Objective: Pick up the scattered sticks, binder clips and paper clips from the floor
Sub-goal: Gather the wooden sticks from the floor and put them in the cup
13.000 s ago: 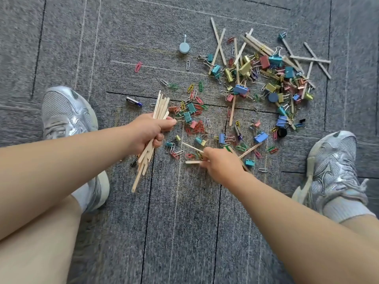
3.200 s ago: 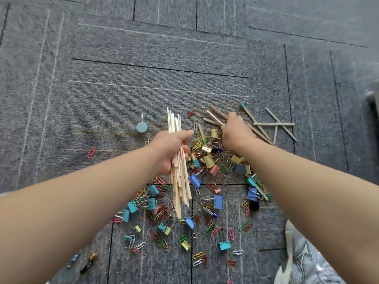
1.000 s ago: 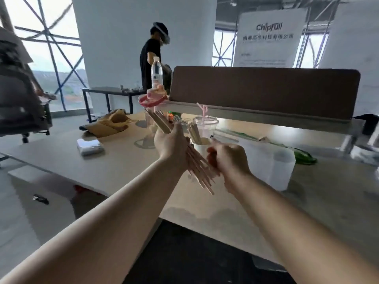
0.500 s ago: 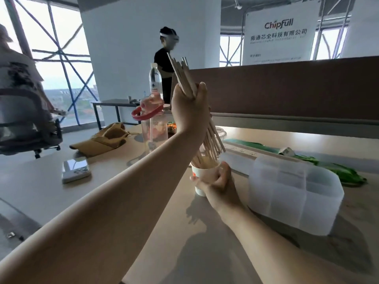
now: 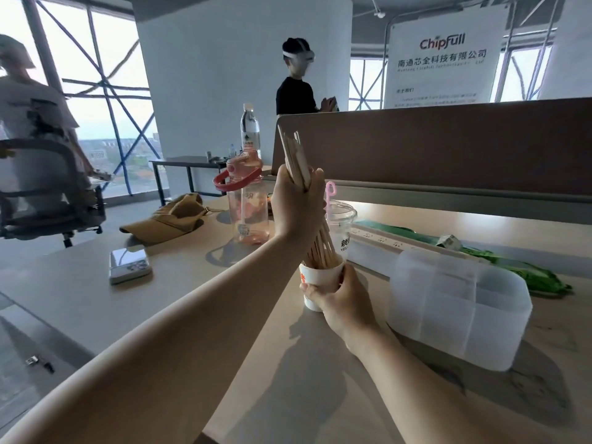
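While the bundle of wooden sticks [image 5: 295,157] is gripped around its middle by the left hand [image 5: 296,205], with fingers and thumb curled round it, its lower ends are seen standing inside a white paper cup [image 5: 315,282], and its upper ends are tilted up and to the left above the fist. The cup is held upright on the table [image 5: 179,302] by the right hand [image 5: 341,299], whose thumb and fingers are wrapped round its lower half. Just behind the cup, a clear plastic cup [image 5: 341,230] with a pink straw is stood, partly hidden by the left wrist. To the right of the hands, a translucent divided storage box [image 5: 458,312] is set on the tabletop; whether anything lies in its compartments cannot be told. Behind the box, a white power strip [image 5: 381,241] and a green packet [image 5: 519,267] are laid along the foot of a brown desk divider [image 5: 448,145]. To the left of the left hand, a pink water bottle [image 5: 248,213] is stood, with a clear water bottle [image 5: 250,129] behind it, a tan cap [image 5: 169,219] beside it and a small silvery box [image 5: 129,265] nearer the table's edge. Further back, a person [image 5: 294,94] in a black shirt and a headset is seen standing
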### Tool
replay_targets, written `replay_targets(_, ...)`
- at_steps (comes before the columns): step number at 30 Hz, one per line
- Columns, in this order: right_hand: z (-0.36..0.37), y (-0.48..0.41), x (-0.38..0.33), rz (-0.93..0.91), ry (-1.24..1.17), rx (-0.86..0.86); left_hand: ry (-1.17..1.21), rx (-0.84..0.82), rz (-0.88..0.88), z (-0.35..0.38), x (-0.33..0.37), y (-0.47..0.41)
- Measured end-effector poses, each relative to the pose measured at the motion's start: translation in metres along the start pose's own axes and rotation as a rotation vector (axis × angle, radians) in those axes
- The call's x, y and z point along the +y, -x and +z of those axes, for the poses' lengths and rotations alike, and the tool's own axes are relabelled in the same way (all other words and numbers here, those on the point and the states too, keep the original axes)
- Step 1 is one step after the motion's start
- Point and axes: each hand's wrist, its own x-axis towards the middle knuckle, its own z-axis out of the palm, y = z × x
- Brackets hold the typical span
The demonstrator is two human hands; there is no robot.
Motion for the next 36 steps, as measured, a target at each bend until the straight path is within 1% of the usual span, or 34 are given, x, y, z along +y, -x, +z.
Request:
replay_targets(4,0.000,-0.002,0.003,0.024,-0.039,-0.030,-0.047,-0.133,-0.039,-0.002,-0.002,0.003)
replay_targets(7,0.001,-0.002,0.005,0.020,-0.059,-0.035,-0.058,-0.162,-0.048,-0.004,-0.003,0.003)
replay_targets(12,0.000,-0.002,0.004,0.014,-0.060,-0.040,-0.031,-0.154,-0.043,-0.005,-0.006,0.004)
replay_targets(16,-0.002,-0.001,0.001,0.019,-0.059,-0.072,0.037,-0.136,-0.104,-0.004,-0.007,0.003)
replay_targets(24,0.000,-0.003,0.005,0.030,-0.055,-0.085,-0.019,-0.077,-0.118,0.001,-0.006,0.000)
replay_targets(29,-0.004,-0.001,0.001,0.028,-0.075,-0.094,0.020,-0.029,-0.149,0.005,-0.002,0.002)
replay_targets(32,-0.005,0.001,0.000,0.026,-0.077,-0.092,0.088,-0.002,-0.179,0.006,-0.004,0.001)
replay_targets(36,-0.005,0.001,-0.001,0.040,-0.076,-0.100,0.057,-0.003,-0.218,0.006,-0.005,0.001)
